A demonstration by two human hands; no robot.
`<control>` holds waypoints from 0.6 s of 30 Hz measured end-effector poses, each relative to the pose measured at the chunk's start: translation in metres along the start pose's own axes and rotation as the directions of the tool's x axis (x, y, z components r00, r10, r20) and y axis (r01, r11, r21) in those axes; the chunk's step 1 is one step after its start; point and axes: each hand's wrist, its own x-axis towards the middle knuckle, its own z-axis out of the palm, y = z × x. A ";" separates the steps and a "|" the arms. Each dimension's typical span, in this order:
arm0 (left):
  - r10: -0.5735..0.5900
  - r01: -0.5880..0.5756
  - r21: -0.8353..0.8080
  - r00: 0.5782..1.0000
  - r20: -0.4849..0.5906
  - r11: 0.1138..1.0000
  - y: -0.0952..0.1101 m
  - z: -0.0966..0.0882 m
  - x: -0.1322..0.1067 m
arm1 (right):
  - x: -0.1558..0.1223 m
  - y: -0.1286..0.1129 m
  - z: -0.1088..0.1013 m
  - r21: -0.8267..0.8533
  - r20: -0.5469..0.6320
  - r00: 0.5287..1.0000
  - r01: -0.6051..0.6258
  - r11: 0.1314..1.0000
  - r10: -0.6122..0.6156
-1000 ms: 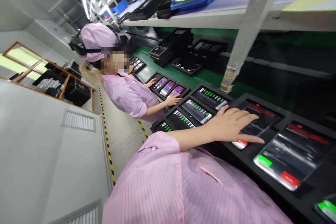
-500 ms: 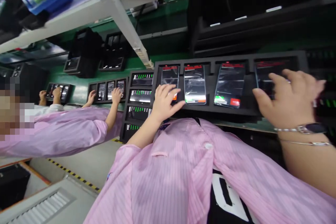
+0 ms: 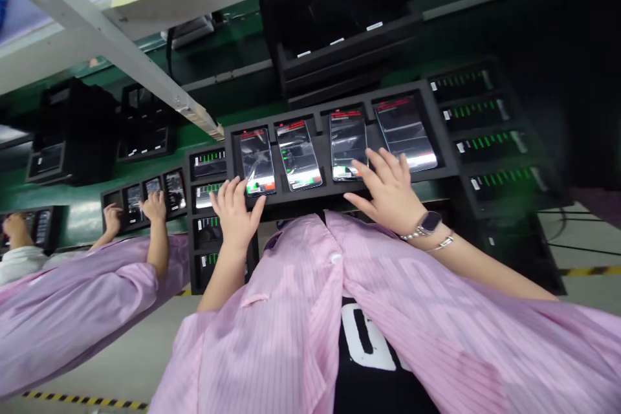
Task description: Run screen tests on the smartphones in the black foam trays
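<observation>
A black tray [image 3: 334, 189] in front of me holds several phones with lit screens. My left hand [image 3: 235, 212] is open, its fingers spread over the near edge of the tray and reaching the bottom of the leftmost phone [image 3: 257, 162]. My right hand [image 3: 388, 191], with a watch and a bracelet on the wrist, is open too, its fingertips on the lower part of the third phone [image 3: 347, 144]. Between them lies a second phone [image 3: 299, 155]; a fourth phone [image 3: 405, 132] sits at the right end. Neither hand holds anything.
Trays of phones showing green bars stand to the left [image 3: 207, 207] and right [image 3: 490, 136] of my tray. A stack of black trays [image 3: 339, 26] sits behind. A co-worker's hands [image 3: 152, 207] rest on another tray at the left. A white shelf post [image 3: 121, 58] slants overhead.
My view has swung from the left to straight at the tray. My right hand moved left from the fourth phone to the third. My left hand slid down to the tray's near edge.
</observation>
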 end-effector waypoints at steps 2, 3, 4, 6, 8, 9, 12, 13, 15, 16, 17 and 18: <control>-0.029 0.028 -0.027 1.000 -0.008 0.999 -0.015 0.001 -0.005 | -0.010 0.015 -0.005 0.008 -0.046 0.997 -0.055 0.998 0.056; -0.023 0.023 -0.052 1.000 -0.007 0.998 -0.020 0.001 -0.007 | -0.017 0.023 -0.008 0.004 -0.080 0.993 -0.082 0.997 0.082; -0.011 0.010 -0.073 1.000 -0.003 0.997 -0.024 0.002 -0.009 | -0.024 0.032 -0.010 -0.004 -0.114 0.988 -0.102 0.995 0.101; 0.016 -0.015 -0.086 1.000 0.016 0.996 -0.027 0.003 -0.010 | -0.038 0.045 -0.013 -0.020 -0.151 0.982 -0.122 0.992 0.118; 0.031 -0.028 -0.068 0.999 0.040 0.997 -0.028 0.004 -0.009 | -0.048 0.053 -0.013 -0.024 -0.132 0.985 -0.113 0.993 0.108; 0.032 -0.029 -0.058 0.999 0.044 0.998 -0.028 0.004 -0.009 | -0.051 0.054 -0.013 -0.021 -0.116 0.988 -0.104 0.994 0.101; 0.020 -0.018 -0.051 0.999 0.035 0.999 -0.025 0.003 -0.007 | -0.050 0.051 -0.011 0.005 -0.107 0.990 -0.097 0.995 0.097; 0.012 -0.011 -0.043 1.000 0.026 0.999 -0.023 0.002 -0.007 | -0.047 0.048 -0.011 0.014 -0.111 0.989 -0.100 0.995 0.101; 0.002 -0.002 -0.013 1.000 0.013 1.000 -0.014 -0.001 -0.004 | -0.039 0.044 -0.014 0.034 -0.112 0.989 -0.090 0.995 0.094; 0.006 -0.006 0.000 1.000 0.013 1.000 -0.008 -0.003 -0.002 | -0.034 0.043 -0.016 0.041 -0.115 0.991 -0.070 0.997 0.074; 0.019 -0.020 0.008 1.000 0.022 1.000 -0.001 -0.006 0.001 | -0.029 0.042 -0.019 0.046 -0.114 0.992 -0.045 0.998 0.050; 0.045 -0.045 0.008 0.998 0.040 0.999 0.007 -0.008 0.004 | -0.024 0.041 -0.022 0.050 -0.108 0.994 -0.018 0.999 0.023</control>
